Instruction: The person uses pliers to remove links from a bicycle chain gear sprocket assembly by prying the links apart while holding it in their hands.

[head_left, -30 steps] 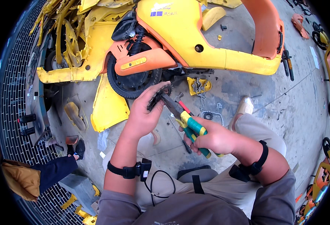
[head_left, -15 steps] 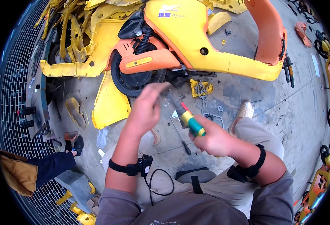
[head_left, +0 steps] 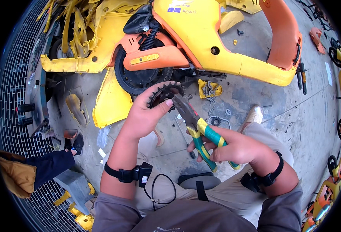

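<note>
My left hand grips a dark toothed sprocket, thumb laid across its near side. Its toothed rim stands out past my fingers, in front of the scooter's wheel. In my right hand is a pair of pliers with green and yellow handles, spread apart. The plier jaws point up and left and reach the sprocket's right side; whether they bite on it I cannot tell. A yellow and orange scooter body lies just beyond both hands.
A yellow cover holding a chain lies right of the sprocket. A screwdriver lies on the floor between my legs. Loose yellow panels are piled at the left. A person's leg shows at lower left; more scooters line the right side.
The plier handles have spread from close together. My left hand, blurred before, has turned and now shows the sprocket. The plier jaws have come up against it.
</note>
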Motion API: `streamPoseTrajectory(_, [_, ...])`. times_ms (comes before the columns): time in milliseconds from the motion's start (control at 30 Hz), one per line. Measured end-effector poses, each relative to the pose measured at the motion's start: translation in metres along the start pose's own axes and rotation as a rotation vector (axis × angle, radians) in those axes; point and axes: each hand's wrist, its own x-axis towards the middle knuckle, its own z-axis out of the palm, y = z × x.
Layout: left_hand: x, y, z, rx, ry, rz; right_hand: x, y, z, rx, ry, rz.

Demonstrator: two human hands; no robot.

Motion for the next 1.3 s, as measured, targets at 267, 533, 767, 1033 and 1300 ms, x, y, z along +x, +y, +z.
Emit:
streamPoseTrajectory(267, [0.000, -0.002, 0.005, 0.129, -0.062, 0.050, 0.005, 0.006, -0.003, -0.020, 0.011, 0.007])
streamPoseTrajectory(533, [0.001, -0.006, 0.001, 0.340, -0.092, 0.177, 0.006, 0.005, -0.006, -0.018, 0.018, 0.028])
streamPoseTrajectory(767, [0.000, -0.009, -0.004, 0.403, -0.078, 0.175, 0.008, -0.002, -0.003, -0.062, 0.054, 0.044])
streamPoseTrajectory(1033, [0.003, -0.010, 0.000, 0.427, -0.054, 0.139, 0.017, 0.023, -0.005, 0.136, 0.026, -0.036])
streamPoseTrajectory(1300, [0.002, -0.019, -0.011, 0.570, 0.014, 0.297, 0.022, 0.022, 0.012, 0.129, 0.094, -0.016])
